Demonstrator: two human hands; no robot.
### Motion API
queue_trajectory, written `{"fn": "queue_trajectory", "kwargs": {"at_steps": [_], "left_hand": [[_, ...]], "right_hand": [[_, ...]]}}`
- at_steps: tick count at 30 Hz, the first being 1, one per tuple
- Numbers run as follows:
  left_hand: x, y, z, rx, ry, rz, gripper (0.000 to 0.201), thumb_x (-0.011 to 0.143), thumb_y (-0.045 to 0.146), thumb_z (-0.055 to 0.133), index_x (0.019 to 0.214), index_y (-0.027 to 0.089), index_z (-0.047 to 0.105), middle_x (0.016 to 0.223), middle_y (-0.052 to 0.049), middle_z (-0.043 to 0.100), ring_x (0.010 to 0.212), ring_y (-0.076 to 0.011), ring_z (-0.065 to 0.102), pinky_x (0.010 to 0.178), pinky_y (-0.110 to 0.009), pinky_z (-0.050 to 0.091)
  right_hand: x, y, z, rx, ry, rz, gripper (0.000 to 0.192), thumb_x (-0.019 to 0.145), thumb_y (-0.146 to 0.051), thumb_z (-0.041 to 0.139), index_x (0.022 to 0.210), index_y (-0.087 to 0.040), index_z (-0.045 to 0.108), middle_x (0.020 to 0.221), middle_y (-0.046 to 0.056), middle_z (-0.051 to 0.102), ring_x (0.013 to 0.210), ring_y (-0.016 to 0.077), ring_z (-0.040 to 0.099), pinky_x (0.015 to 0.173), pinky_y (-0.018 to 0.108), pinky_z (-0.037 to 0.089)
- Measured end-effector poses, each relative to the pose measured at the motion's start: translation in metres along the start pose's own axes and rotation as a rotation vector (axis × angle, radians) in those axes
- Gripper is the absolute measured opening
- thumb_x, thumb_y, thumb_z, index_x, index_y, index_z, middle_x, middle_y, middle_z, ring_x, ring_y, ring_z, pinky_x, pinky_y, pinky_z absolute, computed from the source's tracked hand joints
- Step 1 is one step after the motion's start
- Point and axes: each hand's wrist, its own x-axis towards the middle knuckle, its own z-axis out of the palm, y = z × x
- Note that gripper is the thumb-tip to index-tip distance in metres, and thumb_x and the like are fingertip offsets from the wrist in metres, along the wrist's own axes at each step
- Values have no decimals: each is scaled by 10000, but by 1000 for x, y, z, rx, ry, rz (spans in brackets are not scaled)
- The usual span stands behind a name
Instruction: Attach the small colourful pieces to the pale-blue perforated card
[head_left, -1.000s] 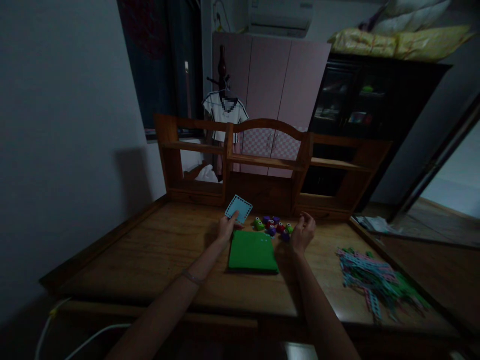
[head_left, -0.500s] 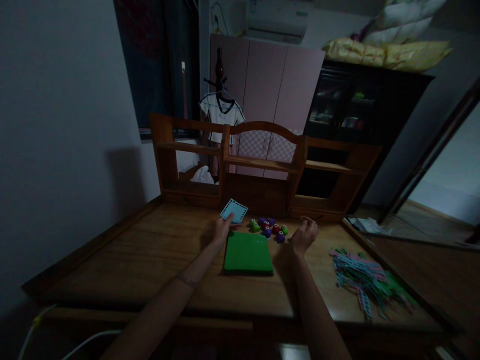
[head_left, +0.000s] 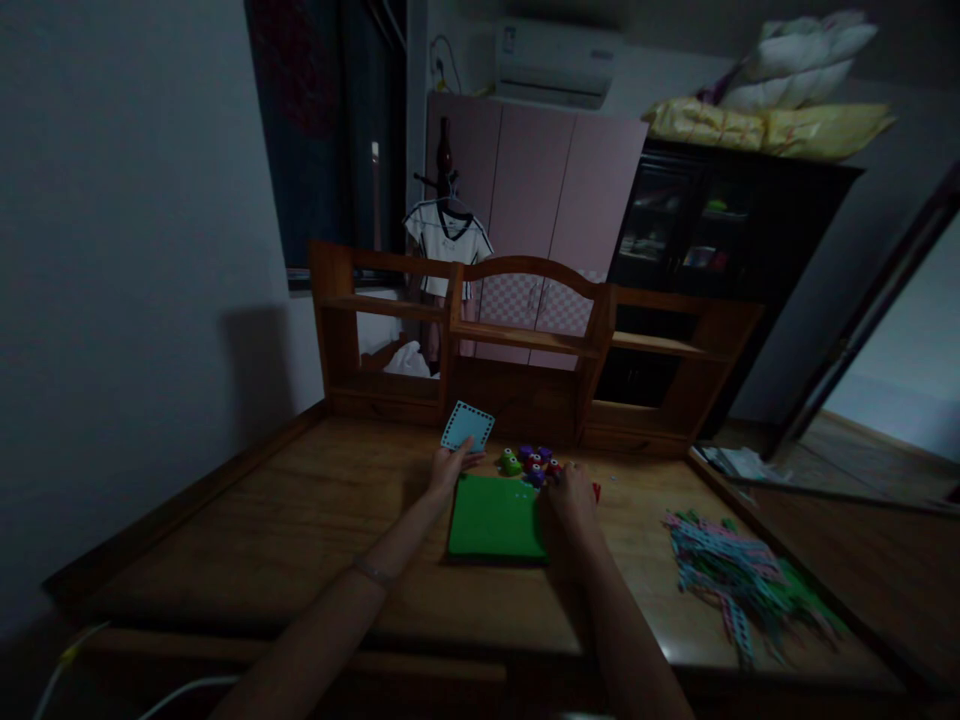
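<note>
My left hand (head_left: 451,464) is closed on a thin light-blue square card (head_left: 469,427) with dark holes along its edges, held up by its lower edge between thumb and fingers. Beyond the green square board (head_left: 496,518), small figures with eyes stand in a group: green ones (head_left: 511,461), a purple one (head_left: 535,475) and a red one (head_left: 553,467). Over the group's right side, my right hand (head_left: 573,497) has its fingers curled downward. Its fingertips and anything between them are hidden. Just right of that hand shows a small red piece (head_left: 597,492).
A tangled heap of pink, blue and green strips (head_left: 731,570) lies on the right of the wooden table (head_left: 300,520). A wooden shelf unit (head_left: 525,340) lines the back edge. White cables (head_left: 191,688) hang at the lower left.
My right hand has come left and nearer, from beside the figures to over their right side, covering some. A red piece now shows beside it. The left hand still holds the card.
</note>
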Motion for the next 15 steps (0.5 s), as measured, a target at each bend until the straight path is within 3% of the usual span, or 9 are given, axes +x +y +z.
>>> {"fn": "queue_trajectory", "kwargs": {"at_steps": [3, 5, 10, 15], "left_hand": [[2, -2, 0, 4, 8, -20, 341, 690, 306, 682, 921, 76, 582, 819, -136, 694, 679, -206, 676, 648, -297, 540], [1, -1, 0, 18, -13, -19, 343, 685, 310, 688, 916, 76, 590, 822, -139, 694, 688, -212, 676, 658, -303, 541], [-6, 5, 4, 72, -61, -21, 376, 676, 344, 693, 917, 73, 593, 781, -137, 694, 680, -219, 676, 633, -291, 536], [-7, 8, 7, 106, -61, -32, 333, 687, 305, 689, 902, 70, 592, 753, -132, 694, 623, -202, 671, 587, -275, 531]], "right_hand": [[1, -14, -7, 194, 218, 2, 263, 837, -405, 457, 922, -173, 547, 927, 116, 597, 784, 208, 568, 627, 277, 379], [1, -24, -8, 437, 261, -12, 306, 841, -449, 441, 968, -187, 533, 900, 90, 611, 781, 205, 575, 649, 284, 401], [2, -35, 9, 1012, 33, 22, 403, 712, -476, 600, 1008, -206, 564, 829, 45, 643, 675, 193, 595, 569, 275, 438], [4, -35, 25, 1212, -200, 57, 429, 617, -418, 694, 975, -193, 625, 701, 27, 632, 542, 170, 560, 514, 279, 434]]}}
